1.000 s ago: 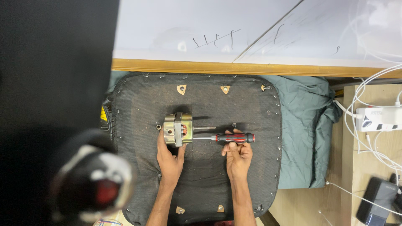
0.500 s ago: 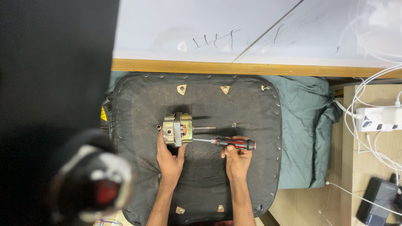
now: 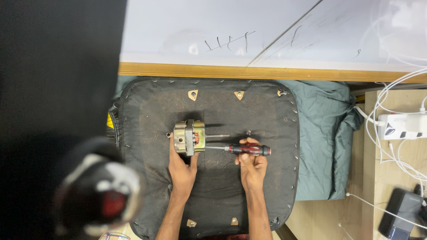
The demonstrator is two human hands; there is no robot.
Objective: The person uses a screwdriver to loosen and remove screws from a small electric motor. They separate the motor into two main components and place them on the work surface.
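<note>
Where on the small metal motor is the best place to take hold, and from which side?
Hold the motor across its blocky metal frame, coming from the near side, as the left hand does now. Its flat side faces look suited to a firm grip. The shaft sticks out to the right, where the screwdriver in the right hand comes in, so that side is probably best left free.

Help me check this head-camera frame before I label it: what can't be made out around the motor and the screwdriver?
- Screwdriver tip: too small against the small electric motor to tell whether it sits in a screw.
- Right hand: its fingers cover part of the red and black handle.
- Left hand: hides the motor's near side.
- Lower left: a blurred round object close to the lens blocks the seat cushion.
</note>
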